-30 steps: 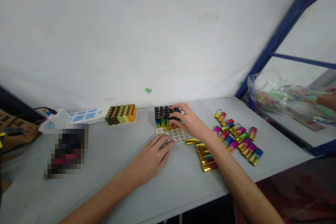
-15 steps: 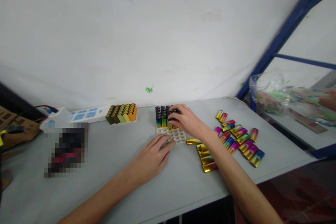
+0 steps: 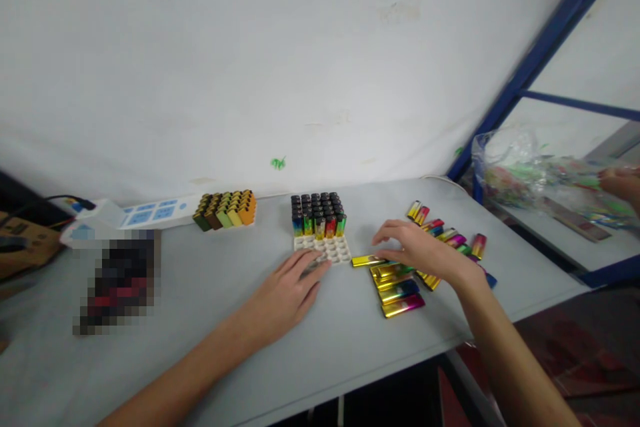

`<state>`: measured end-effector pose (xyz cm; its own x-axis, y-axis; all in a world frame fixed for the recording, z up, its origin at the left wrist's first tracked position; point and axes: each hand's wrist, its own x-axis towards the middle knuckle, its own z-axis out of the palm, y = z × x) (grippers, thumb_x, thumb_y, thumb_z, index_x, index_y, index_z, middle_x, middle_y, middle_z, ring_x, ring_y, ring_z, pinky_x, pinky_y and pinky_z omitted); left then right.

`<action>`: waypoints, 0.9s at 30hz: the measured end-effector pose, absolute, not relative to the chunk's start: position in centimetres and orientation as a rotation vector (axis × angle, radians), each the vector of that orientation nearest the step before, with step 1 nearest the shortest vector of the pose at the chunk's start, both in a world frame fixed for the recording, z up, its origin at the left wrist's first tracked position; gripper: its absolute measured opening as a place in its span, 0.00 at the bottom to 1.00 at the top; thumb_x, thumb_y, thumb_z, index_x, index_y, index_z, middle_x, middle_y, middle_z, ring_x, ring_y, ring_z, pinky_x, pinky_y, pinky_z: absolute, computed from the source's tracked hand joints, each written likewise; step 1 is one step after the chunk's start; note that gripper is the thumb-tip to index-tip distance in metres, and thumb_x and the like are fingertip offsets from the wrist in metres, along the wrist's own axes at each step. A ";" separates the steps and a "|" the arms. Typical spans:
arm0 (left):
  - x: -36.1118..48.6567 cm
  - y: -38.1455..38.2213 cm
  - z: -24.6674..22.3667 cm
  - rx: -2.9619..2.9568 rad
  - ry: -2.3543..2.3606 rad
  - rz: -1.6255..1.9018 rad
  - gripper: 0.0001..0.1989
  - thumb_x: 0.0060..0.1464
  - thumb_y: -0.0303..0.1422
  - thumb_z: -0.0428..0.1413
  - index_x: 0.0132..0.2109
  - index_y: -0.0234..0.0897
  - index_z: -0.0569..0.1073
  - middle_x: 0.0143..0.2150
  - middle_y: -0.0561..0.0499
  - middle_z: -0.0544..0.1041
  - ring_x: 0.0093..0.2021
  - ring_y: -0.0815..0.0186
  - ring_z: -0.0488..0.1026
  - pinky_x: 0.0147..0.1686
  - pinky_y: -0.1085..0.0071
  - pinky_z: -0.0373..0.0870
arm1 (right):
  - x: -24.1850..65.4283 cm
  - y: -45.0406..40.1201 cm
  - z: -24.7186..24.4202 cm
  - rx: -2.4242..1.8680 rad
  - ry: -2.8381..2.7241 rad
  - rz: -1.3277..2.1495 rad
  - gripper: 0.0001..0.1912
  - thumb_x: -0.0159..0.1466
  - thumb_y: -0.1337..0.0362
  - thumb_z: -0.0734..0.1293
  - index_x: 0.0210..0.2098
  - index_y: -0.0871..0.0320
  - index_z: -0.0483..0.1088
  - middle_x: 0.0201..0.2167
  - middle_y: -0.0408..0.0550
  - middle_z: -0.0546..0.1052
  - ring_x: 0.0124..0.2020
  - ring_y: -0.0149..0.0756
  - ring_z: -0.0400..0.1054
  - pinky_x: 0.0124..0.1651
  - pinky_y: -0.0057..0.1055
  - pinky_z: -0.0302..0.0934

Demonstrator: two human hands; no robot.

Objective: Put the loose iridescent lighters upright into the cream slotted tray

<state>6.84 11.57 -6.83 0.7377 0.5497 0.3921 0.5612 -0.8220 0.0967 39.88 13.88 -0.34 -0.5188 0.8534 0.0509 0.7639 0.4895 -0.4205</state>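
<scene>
Lighters (image 3: 320, 223) with black tops stand upright in the rear rows of a white tray (image 3: 336, 252) near the wall. My left hand (image 3: 295, 283) rests on the tray's front left part, fingers spread, holding nothing. To the right, my right hand (image 3: 407, 247) hovers at the left end of a scattered group of lighters, its fingers apart and curved over a gold lighter (image 3: 367, 260). More gold and coloured lighters (image 3: 404, 305) lie flat below that hand, and others (image 3: 479, 246) lie beyond it.
A second block of green, yellow and orange lighters (image 3: 227, 209) stands at the left, beside a white power strip (image 3: 155, 213). A pixelated dark item (image 3: 125, 280) lies farther left. At the right are a blue frame (image 3: 520, 90), a plastic bag (image 3: 530, 170) and another person's hand (image 3: 623, 185).
My right hand has left the standing lighters and moved right, over the loose ones. A lighter with a gold base now stands at the front of the rows. My left hand stays on the tray.
</scene>
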 end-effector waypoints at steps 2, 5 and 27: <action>6.9 11.6 -6.8 -2.906 -0.938 -0.642 0.21 0.69 0.27 0.53 0.67 0.37 0.73 0.66 0.38 0.72 0.67 0.51 0.69 0.66 0.49 0.73 | 40.2 14.0 -1.5 -1.439 -2.494 0.572 0.08 0.71 0.60 0.71 0.44 0.57 0.79 0.44 0.52 0.79 0.46 0.43 0.75 0.54 0.39 0.67; 6.9 11.5 -6.6 -2.902 -0.935 -0.641 0.21 0.69 0.27 0.54 0.66 0.37 0.73 0.66 0.39 0.73 0.67 0.51 0.69 0.67 0.50 0.73 | 40.1 14.7 -2.4 -1.442 -2.473 0.629 0.05 0.68 0.62 0.72 0.41 0.58 0.78 0.43 0.51 0.78 0.42 0.41 0.74 0.50 0.37 0.67; 7.2 11.1 -5.9 -2.916 -0.997 -0.615 0.22 0.69 0.26 0.54 0.67 0.39 0.71 0.65 0.41 0.73 0.66 0.52 0.70 0.66 0.51 0.73 | 31.2 19.0 3.5 -0.889 -2.374 0.777 0.14 0.67 0.54 0.75 0.42 0.58 0.76 0.25 0.39 0.74 0.25 0.30 0.67 0.30 0.27 0.60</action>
<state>7.25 11.06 -5.87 0.7223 0.5888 0.3629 0.5884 -0.7988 0.1250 31.19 19.01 3.51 -0.6704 0.7032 0.2369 0.4272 0.6268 -0.6516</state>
